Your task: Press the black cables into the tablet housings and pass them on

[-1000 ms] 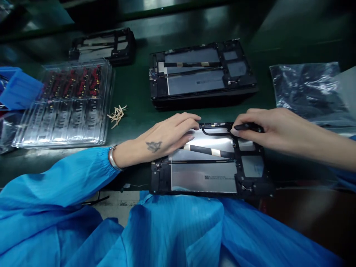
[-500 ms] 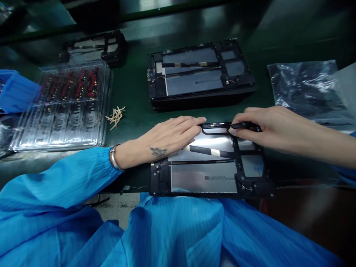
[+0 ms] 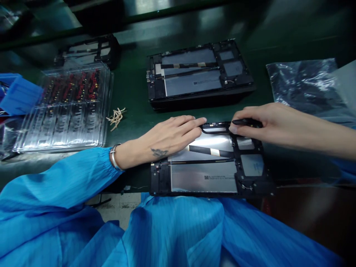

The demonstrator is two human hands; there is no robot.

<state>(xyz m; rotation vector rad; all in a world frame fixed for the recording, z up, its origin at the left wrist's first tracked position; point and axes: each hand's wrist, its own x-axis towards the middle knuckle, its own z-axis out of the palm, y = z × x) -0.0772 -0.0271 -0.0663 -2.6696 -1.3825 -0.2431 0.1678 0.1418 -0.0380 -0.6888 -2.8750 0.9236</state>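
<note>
An opened tablet [image 3: 204,176] lies face down near the table's front edge, with silver battery cells and black flex cables showing in its black frame. My left hand [image 3: 172,137] rests flat over its upper left part, fingers stretched out and holding nothing. Beside those fingertips a thin black cable [image 3: 214,131] curves along the top edge. My right hand [image 3: 258,120], at the upper right of the tablet, is closed in a pinch on a slim black tool that looks like tweezers [image 3: 246,123]. The tool's tip is hidden by my fingers.
Behind the tablet sits a stack of similar opened tablets [image 3: 200,74]; another stack [image 3: 89,52] stands far left. Clear plastic trays [image 3: 63,126] with red-and-black parts, a blue bin [image 3: 23,96] and thin beige strips [image 3: 116,118] lie left. A plastic bag [image 3: 303,85] lies right.
My right hand and the black tool have shifted very slightly at the tablet's upper edge. My left hand stays in place. The view has tilted a little.
</note>
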